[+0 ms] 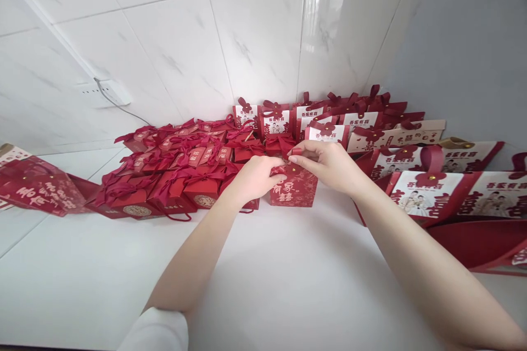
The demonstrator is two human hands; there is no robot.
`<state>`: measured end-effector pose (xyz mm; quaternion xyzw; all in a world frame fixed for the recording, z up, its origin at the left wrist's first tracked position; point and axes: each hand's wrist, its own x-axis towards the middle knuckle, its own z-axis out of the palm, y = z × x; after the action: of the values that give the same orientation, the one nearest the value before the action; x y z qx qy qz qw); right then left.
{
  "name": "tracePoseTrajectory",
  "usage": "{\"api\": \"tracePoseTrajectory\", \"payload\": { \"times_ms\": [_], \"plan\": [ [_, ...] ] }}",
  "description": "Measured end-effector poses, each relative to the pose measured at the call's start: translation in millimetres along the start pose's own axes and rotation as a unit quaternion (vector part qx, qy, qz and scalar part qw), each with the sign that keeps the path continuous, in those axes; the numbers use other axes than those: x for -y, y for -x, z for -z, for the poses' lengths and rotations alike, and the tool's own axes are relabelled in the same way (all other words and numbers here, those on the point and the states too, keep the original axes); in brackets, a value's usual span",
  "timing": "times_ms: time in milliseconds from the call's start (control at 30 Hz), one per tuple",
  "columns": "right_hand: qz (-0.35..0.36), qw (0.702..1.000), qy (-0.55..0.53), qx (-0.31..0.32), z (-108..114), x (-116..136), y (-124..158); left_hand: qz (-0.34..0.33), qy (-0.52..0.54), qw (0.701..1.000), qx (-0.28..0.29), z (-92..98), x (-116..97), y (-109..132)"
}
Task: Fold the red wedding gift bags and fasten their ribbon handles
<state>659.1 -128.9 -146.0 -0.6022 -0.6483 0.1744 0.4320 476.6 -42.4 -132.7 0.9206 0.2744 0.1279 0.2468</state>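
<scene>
Left hand (257, 178) and right hand (323, 163) are held close together at the top of a small red paper box with pale Chinese lettering (291, 193).

The box is stood upright on a smooth white surface (247, 285), near the middle of the view, its printed front turned to the camera; its upper left edge is gripped between left thumb and fingers, while a short strip of red ribbon (295, 151) is pinched between right thumb and forefinger, its join to the box being hidden. To the left, red cardboard boxes tied with dark-red ribbon bows (201, 189) are packed in rows; to the right, red-and-white paper packages with ribbon loops and printed figures (418, 192) are lined up. Both groups are backed by white marbled wall tiles (255, 38).
</scene>
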Motion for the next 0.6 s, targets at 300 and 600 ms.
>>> {"api": "tracePoseTrajectory", "payload": {
  "times_ms": [300, 600],
  "plan": [
    [0.021, 0.999, -0.021, -0.011, -1.2, 5.4, 0.8, 0.01, 0.035, 0.999, 0.006, -1.8, -1.6, 0.3],
    [0.023, 0.997, -0.071, -0.006, -1.7, 2.3, -0.2, -0.006, 0.065, 0.998, 0.014, 7.5, -4.4, 2.6]
  ]
}}
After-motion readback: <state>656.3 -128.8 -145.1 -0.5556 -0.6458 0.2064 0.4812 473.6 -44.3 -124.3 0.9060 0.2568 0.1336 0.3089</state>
